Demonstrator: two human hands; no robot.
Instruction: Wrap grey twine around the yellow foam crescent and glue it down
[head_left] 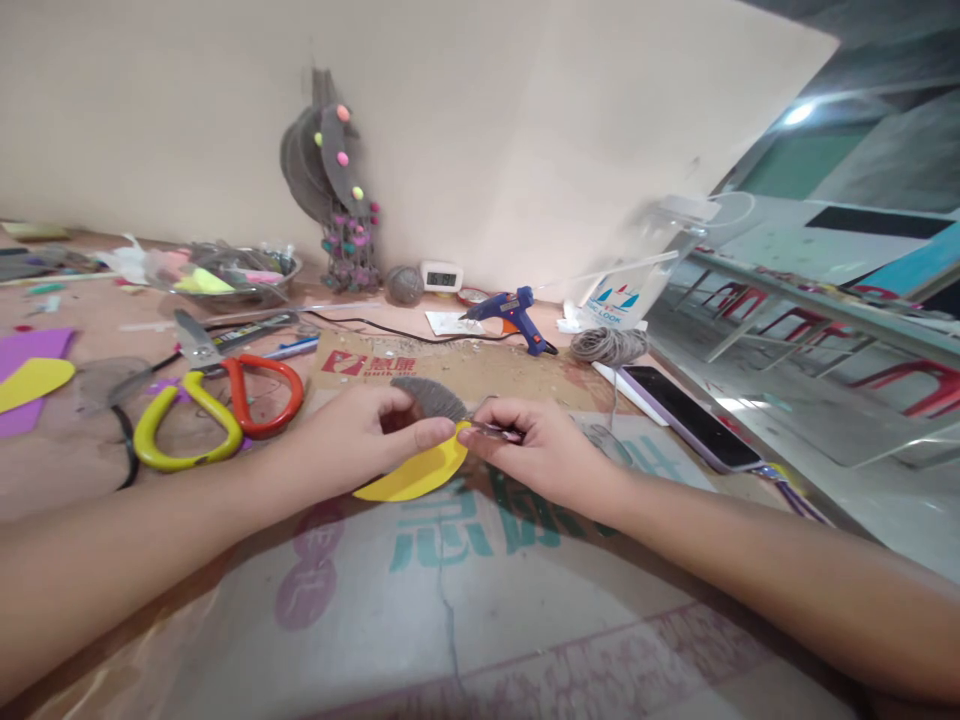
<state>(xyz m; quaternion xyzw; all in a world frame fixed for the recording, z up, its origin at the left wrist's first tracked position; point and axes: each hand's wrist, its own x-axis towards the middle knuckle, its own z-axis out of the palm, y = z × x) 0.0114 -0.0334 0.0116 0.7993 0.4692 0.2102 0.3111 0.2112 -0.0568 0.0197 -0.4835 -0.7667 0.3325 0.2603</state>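
A yellow crescent-shaped piece [409, 478] hangs over the cardboard, its upper part wrapped in grey yarn [429, 396]. My left hand [382, 425] is closed on it, thumb across the edge where grey meets yellow. At that same edge, my right hand [529, 445] pinches the crescent near its tip. A thin dark, shiny item [504, 433] shows between the right fingers; its kind is unclear. From a grey yarn skein [609, 345] at the right, a strand runs down toward my right hand.
Scissors [199, 420] with yellow and red handles lie left. Behind are a blue glue gun [517, 315], a small clock [442, 277] and a plastic jug [637, 265]. A phone [690, 415] lies right. A decorated grey crescent [330, 160] hangs on the wall.
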